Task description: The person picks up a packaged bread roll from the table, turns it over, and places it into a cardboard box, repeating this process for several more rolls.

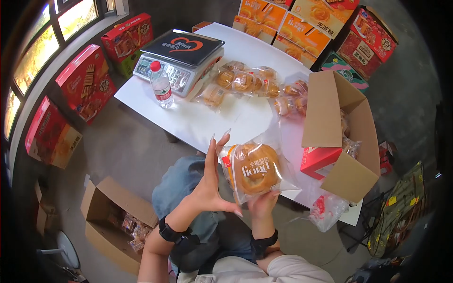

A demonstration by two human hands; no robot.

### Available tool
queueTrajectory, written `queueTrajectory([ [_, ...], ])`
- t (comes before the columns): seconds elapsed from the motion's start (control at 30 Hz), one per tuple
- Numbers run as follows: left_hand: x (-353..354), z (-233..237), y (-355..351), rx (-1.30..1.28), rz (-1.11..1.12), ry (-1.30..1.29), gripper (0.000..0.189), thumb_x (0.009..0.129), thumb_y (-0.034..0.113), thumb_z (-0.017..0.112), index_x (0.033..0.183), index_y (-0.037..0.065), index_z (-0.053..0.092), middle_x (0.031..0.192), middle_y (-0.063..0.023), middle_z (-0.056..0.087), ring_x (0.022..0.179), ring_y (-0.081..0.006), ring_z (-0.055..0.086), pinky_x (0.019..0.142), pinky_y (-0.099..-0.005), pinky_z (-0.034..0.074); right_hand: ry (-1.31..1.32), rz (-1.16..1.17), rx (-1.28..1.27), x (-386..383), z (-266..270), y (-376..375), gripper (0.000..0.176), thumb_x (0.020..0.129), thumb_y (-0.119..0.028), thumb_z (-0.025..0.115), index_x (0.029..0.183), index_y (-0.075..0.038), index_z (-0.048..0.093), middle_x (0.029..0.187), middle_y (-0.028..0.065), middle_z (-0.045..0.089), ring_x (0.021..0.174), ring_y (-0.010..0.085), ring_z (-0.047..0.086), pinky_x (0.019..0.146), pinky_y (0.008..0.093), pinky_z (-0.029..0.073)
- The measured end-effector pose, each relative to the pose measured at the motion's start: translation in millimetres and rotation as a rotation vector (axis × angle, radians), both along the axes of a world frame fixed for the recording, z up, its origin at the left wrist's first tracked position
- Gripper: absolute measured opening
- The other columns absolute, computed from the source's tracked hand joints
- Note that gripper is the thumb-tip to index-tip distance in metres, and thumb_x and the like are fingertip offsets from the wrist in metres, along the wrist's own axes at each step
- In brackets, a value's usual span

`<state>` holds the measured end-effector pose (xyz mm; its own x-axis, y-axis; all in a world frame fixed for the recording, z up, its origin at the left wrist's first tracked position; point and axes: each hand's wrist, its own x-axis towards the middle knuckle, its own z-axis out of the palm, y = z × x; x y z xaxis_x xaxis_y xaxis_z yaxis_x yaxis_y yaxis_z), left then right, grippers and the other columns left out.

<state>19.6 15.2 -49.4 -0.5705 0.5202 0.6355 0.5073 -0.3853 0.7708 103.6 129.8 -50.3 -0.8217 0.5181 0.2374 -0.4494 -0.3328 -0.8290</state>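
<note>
A round bread in a clear printed plastic bag (255, 170) is held up near the front edge of the white table. Under its lower edge, my right hand (264, 203) grips the bag, with most of its fingers hidden behind it. My left hand (210, 184) is at the bag's left side, fingers stretched upward and thumb spread apart in a wide C shape. Beyond the hands, several bagged breads (243, 81) lie on the table (188, 120), some beside the scale.
A digital scale (181, 56) and a water bottle (161, 85) stand at the table's left. An open cardboard box (323, 113) and a crumpled plastic bag (328, 210) occupy the right. Another open carton (106, 226) sits on the floor; orange boxes (302, 33) are stacked behind.
</note>
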Motion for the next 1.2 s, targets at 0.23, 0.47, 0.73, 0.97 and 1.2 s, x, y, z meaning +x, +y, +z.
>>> queueTrajectory([
  [0.23, -7, -13, -5, 0.012, 0.143, 0.080, 0.142, 0.043, 0.049, 0.084, 0.138, 0.006, -0.012, 0.139, -0.0272, 0.015, 0.131, -0.0384, 0.017, 0.105, -0.0460, 0.011, 0.020, -0.213, 0.216, -1, 11, 7, 0.100, 0.069, -0.039, 0.073, 0.139, -0.008, 0.008, 0.127, 0.0134, 0.040, 0.116, 0.0254, 0.044, 0.097, 0.0412, 0.037],
  [0.47, -8, -15, -8, -0.005, 0.205, 0.141, 0.150, 0.036, 0.070, 0.074, 0.136, 0.009, -0.020, 0.142, -0.0248, 0.003, 0.131, -0.0391, 0.013, 0.103, -0.0513, 0.016, 0.033, -0.233, 0.232, 3, -5, 11, 0.077, 0.071, -0.032, 0.073, 0.130, -0.003, 0.032, 0.129, 0.0129, 0.040, 0.116, 0.0247, 0.043, 0.098, 0.0407, 0.036],
  [0.73, -10, -18, -9, 0.055, 0.203, 0.122, 0.153, 0.034, 0.065, 0.077, 0.134, 0.007, -0.023, 0.142, -0.0288, -0.007, 0.133, -0.0397, -0.002, 0.105, -0.0474, 0.004, 0.129, -0.240, 0.156, 3, -13, -3, 0.055, 0.072, -0.023, 0.073, 0.117, -0.003, 0.048, 0.121, 0.0114, 0.049, 0.110, 0.0225, 0.049, 0.094, 0.0392, 0.040],
  [0.97, -11, -22, -5, 0.096, 0.187, 0.090, 0.153, 0.034, 0.062, 0.079, 0.135, 0.007, -0.021, 0.142, -0.0271, -0.010, 0.133, -0.0364, -0.008, 0.106, -0.0459, 0.002, 0.187, -0.248, 0.208, 3, -9, -8, 0.049, 0.075, -0.021, 0.071, 0.116, -0.005, 0.050, 0.117, 0.0116, 0.052, 0.107, 0.0223, 0.051, 0.093, 0.0386, 0.041],
  [1.2, -11, -22, -3, 0.111, 0.185, 0.063, 0.152, 0.035, 0.062, 0.079, 0.136, 0.007, -0.019, 0.143, -0.0254, -0.009, 0.134, -0.0360, -0.005, 0.106, -0.0465, 0.002, 0.184, -0.249, 0.196, 3, -9, -9, 0.048, 0.075, -0.022, 0.070, 0.116, -0.005, 0.050, 0.117, 0.0115, 0.052, 0.106, 0.0220, 0.051, 0.091, 0.0390, 0.042],
])
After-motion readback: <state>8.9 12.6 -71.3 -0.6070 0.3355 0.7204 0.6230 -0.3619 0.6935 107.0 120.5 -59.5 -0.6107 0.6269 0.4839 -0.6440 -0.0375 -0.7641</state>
